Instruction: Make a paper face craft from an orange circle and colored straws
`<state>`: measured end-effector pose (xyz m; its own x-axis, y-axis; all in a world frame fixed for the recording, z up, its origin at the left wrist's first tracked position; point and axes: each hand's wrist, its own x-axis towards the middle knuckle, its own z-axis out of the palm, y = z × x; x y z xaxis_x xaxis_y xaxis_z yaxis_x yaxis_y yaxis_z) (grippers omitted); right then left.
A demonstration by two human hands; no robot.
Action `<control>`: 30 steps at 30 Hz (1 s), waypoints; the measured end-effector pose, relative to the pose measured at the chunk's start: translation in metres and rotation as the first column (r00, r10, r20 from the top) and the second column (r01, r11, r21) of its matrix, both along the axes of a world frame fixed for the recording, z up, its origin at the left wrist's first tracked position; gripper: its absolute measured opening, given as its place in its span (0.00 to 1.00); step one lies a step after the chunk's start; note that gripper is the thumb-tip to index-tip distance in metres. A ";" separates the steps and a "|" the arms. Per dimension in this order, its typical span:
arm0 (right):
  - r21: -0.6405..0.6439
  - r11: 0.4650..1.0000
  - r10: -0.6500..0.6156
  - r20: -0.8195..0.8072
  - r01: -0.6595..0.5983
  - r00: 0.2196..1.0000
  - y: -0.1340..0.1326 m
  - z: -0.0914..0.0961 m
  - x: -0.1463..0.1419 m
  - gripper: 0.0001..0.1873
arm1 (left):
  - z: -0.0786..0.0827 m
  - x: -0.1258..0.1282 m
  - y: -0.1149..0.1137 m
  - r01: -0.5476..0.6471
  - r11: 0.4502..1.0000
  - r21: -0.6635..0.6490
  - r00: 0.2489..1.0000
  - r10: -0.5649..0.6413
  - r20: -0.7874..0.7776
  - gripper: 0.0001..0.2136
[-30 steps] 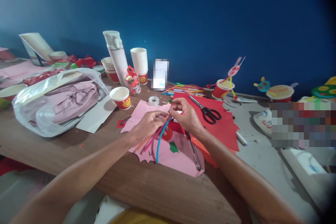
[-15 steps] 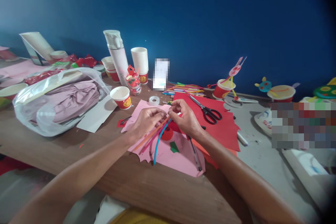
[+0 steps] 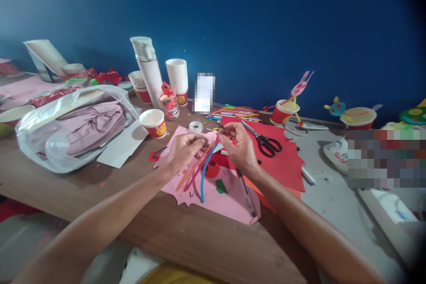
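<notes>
Between its thumb and curled fingers, my left hand (image 3: 187,148) grips a small bundle of fuzzy pipe cleaners: an orange one (image 3: 191,170), a pink one and a blue one (image 3: 203,173). Their lower ends fan out toward me. My right hand (image 3: 240,145) is just right of the bundle's upper end, fingers bent and thumb apart from them. Below the hands is a pink paper sheet (image 3: 229,206) with jagged edges. On it lie a red round piece (image 3: 212,169), a green scrap (image 3: 220,186) and a dark pen (image 3: 246,195).
Scissors (image 3: 266,144) rest on red paper (image 3: 288,171) at right. Behind are a tape roll (image 3: 195,126), more pipe cleaners (image 3: 234,113) and stacked paper cups (image 3: 177,77). A single cup (image 3: 153,123), white bottle (image 3: 148,75) and plastic bag (image 3: 43,151) stand left.
My right hand has drawn slightly away to the right from the bundle, its fingers loosening. The pipe cleaners' lower ends have swung a little to the right in my left hand.
</notes>
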<state>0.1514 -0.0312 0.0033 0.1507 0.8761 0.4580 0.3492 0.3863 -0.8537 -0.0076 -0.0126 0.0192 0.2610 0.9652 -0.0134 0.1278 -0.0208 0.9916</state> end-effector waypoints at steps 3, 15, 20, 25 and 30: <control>0.118 0.988 -0.112 0.088 0.102 0.990 -0.004 0.000 -0.002 0.06 | -0.001 -0.001 0.002 0.006 1.000 -0.027 0.999 -0.005 0.036 0.06; 0.131 0.991 -0.064 0.425 0.009 0.903 -0.011 -0.001 -0.009 0.11 | -0.008 -0.002 0.007 0.056 0.991 -0.117 0.968 -0.025 0.250 0.05; 0.073 0.997 -0.050 0.406 0.022 0.912 -0.013 -0.001 -0.013 0.16 | -0.006 0.001 0.004 0.021 0.994 -0.111 0.965 0.009 0.263 0.04; 0.016 1.000 -0.020 0.261 0.016 0.965 -0.013 -0.007 -0.016 0.16 | 0.000 0.002 0.000 -0.008 0.998 -0.065 0.980 0.021 0.198 0.05; -0.069 0.996 0.053 -0.078 -0.058 0.996 -0.006 -0.017 -0.017 0.16 | 0.003 0.002 -0.003 -0.014 0.999 -0.051 0.986 0.023 0.166 0.05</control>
